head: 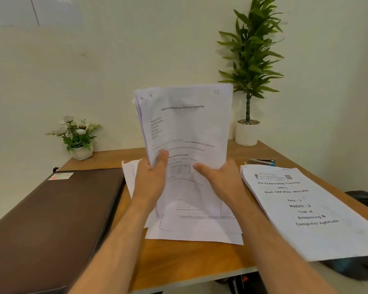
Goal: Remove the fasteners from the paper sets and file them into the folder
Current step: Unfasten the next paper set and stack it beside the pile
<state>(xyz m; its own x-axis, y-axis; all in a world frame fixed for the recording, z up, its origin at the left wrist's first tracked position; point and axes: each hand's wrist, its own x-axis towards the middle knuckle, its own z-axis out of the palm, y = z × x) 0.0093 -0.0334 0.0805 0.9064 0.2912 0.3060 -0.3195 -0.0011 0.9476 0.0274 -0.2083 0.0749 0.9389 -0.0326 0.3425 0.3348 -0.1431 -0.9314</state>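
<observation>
I hold a stack of printed sheets (185, 128) upright over the middle of the wooden table (200, 257). My left hand (151, 175) grips its left edge, thumb on the front page. My right hand (219, 177) grips the right edge the same way. The stack's lower edge stands on loose white sheets (200, 232) lying flat on the table. A closed dark brown folder (49, 223) lies at the left. Another paper set (302, 209), with a printed title page, lies at the right. No fastener shows on the held stack.
A stapler-like tool (262, 161) with a blue tip lies behind the right paper set. A small flower pot (79, 136) stands at the back left and a tall potted plant (249, 85) at the back right. A dark object (363, 200) sits off the table's right edge.
</observation>
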